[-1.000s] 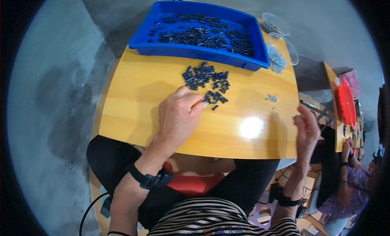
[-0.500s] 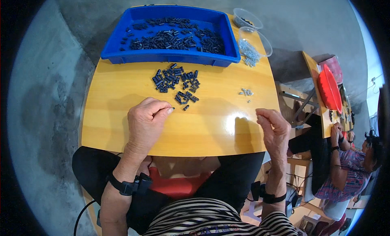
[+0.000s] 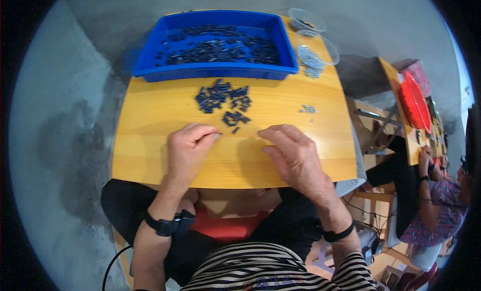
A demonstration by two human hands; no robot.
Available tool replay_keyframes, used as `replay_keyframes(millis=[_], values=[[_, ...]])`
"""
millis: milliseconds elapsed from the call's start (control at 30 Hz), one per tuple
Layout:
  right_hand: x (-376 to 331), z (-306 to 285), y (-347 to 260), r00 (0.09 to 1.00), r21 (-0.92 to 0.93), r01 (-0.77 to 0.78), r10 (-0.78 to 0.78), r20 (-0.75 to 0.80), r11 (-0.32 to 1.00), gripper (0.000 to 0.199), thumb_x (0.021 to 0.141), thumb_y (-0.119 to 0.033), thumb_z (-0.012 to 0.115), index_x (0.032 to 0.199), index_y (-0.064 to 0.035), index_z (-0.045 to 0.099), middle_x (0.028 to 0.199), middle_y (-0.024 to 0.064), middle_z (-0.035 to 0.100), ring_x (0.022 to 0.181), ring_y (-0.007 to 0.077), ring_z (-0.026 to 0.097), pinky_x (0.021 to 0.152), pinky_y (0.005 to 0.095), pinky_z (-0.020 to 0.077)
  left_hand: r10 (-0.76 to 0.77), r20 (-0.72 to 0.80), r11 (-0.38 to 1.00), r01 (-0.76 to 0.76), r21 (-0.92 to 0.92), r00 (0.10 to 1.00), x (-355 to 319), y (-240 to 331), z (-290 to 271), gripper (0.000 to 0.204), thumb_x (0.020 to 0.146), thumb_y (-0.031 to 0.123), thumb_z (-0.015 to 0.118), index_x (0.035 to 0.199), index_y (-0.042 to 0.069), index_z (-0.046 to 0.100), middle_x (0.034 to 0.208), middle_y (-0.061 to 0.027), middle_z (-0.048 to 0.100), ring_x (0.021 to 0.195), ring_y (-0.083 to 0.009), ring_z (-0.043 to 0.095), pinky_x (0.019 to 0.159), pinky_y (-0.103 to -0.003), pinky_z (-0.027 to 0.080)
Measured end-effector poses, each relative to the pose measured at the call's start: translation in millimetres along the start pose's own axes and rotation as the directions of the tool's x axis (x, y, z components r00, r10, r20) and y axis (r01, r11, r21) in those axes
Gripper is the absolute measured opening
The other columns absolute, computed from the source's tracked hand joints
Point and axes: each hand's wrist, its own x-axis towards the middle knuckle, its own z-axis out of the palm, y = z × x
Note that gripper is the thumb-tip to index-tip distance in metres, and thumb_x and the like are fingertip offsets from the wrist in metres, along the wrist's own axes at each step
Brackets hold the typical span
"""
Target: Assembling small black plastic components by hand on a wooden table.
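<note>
Head view shows left hand [image 3: 188, 150] pinching a small dark part [image 3: 218, 135], right hand [image 3: 293, 155] loosely curled holding nothing visible, near parts pile [image 3: 223, 98] on desk [image 3: 150, 140].

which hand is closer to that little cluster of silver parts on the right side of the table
Right. The right hand lies below and slightly left of the small silver parts, with bare wood between them. The left hand sits farther left, beyond the pile of dark parts.

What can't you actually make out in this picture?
- Head view: whatever the left hand pinches; its fingertips cover it.
- Right hand: the palm faces down, hiding anything under it.
- Dark parts on the table: too small to tell their shape.
- Clear cups: contents blurred.
</note>
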Motion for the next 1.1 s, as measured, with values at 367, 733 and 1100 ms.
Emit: replay_keyframes(millis=[367, 733, 1100], values=[[20, 25, 9, 0.999, -0.056, -0.006, 0.008, 0.032, 0.998, 0.02, 0.077, -0.002, 0.066, 0.097, -0.0016, 0.065, 0.091, 0.0158, 0.065, 0.086, 0.0352, 0.063, 0.074, 0.0422, 0.0528, 0.105, -0.011, 0.973, -0.1, 0.209, 0.994, -2, 4, 0, 0.007, 0.074, 0.0, 0.07, 0.081, 0.003, 0.069, 0.081, -0.0085, 0.068, 0.072, -0.0216, 0.068, 0.063, -0.03, 0.053], [69, 52, 12, 1.0, -0.04, -0.031, 0.031, 0.005, 0.999, 0.006, 0.078, -0.007, 0.066, 0.082, -0.0029, 0.064, 0.079, 0.0146, 0.061, 0.075, 0.0346, 0.063, 0.065, 0.0431, 0.0509, 0.129, 0.001, 0.958, -0.125, 0.257, 0.992, -2, 1, 0, 0.006, 0.075, 0.002, 0.069, 0.081, 0.003, 0.069, 0.082, -0.0089, 0.067, 0.072, -0.0237, 0.067, 0.063, -0.031, 0.053], [77, 72, 19, 0.996, -0.239, 0.017, 0.004, 0.087, 0.971, 0.008, 0.078, -0.005, 0.065, 0.081, -0.0041, 0.058, 0.081, 0.0147, 0.058, 0.078, 0.0348, 0.061, 0.066, 0.0446, 0.0506, 0.018, -0.042, 0.997, -0.014, 0.082, 0.999, 0, -2, -4, 0.014, 0.076, 0.0, 0.069, 0.09, 0.0, 0.07, 0.084, -0.0115, 0.068, 0.073, -0.021, 0.067, 0.065, -0.029, 0.052]])
